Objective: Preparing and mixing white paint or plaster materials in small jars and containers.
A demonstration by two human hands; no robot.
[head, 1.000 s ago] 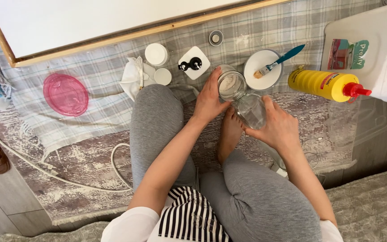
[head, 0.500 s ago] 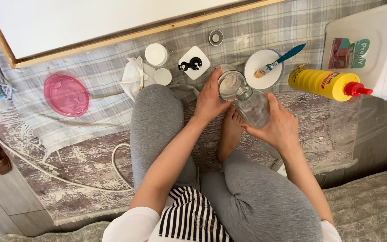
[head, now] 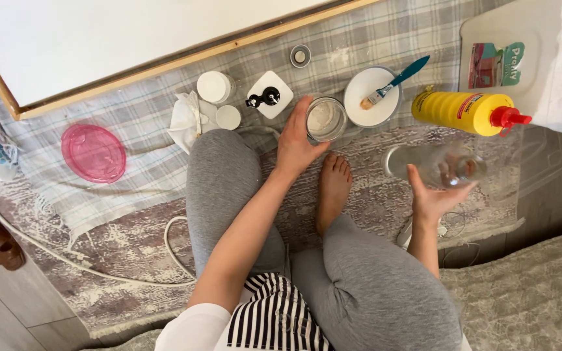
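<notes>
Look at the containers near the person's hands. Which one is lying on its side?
The clear bottle in the right hand, held sideways. The glass jar by the left hand stands upright.

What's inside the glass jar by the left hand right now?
The glass jar, steadied by the left hand, shows a whitish, cloudy fill seen through its open mouth. How deep it goes, and whether it is powder or liquid, cannot be told from above.
</notes>
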